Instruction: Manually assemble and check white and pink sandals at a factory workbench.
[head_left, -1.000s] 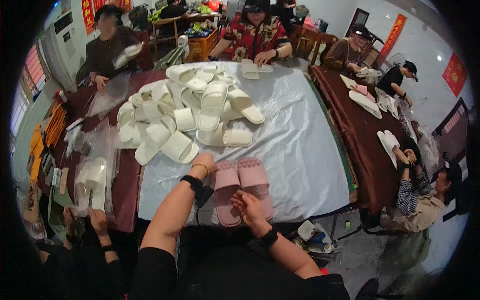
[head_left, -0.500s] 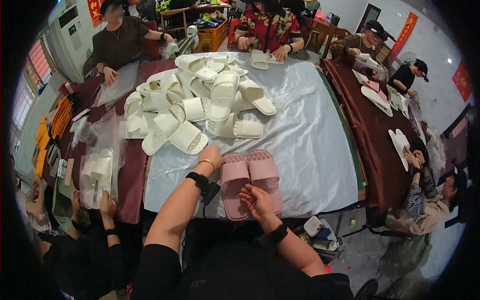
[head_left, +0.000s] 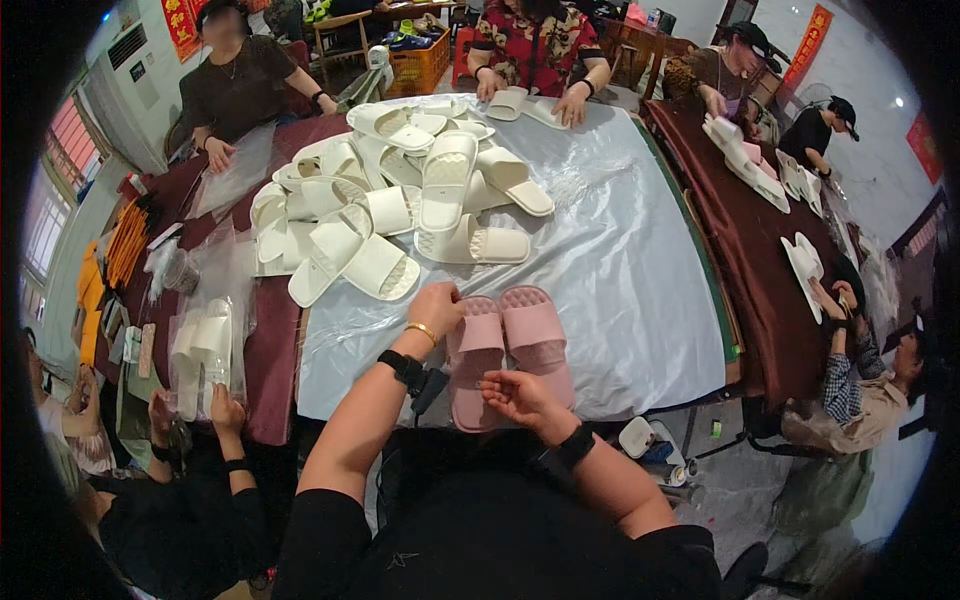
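Observation:
A pair of pink slippers lies side by side near the table's front edge, toes pointing away from me. My left hand (head_left: 438, 310) is beside the toe end of the left pink slipper (head_left: 478, 336), its fingers bent together at the edge. Whether they grip the slipper or something thin is hidden. My right hand (head_left: 527, 398), palm turned inward, hovers over the heel part of the pair, partly covering the right pink slipper (head_left: 534, 325). Its fingers are loosely curved and apart, with nothing visible in them. Beyond my hands is a heap of white slippers (head_left: 350, 235).
A light plastic sheet (head_left: 630, 290) covers my table. To the left, a co-worker's hands hold a clear bag (head_left: 205, 345) with white slippers. Across the table, another person handles white slippers (head_left: 508, 103). More people and white slippers (head_left: 803, 272) are at the brown table (head_left: 765, 330) to the right.
My left hand has shifted slightly right, closer to the left slipper's toe. My right hand stays over the heels. The whole view has shifted slightly. Across the table, the co-worker's hands have spread apart.

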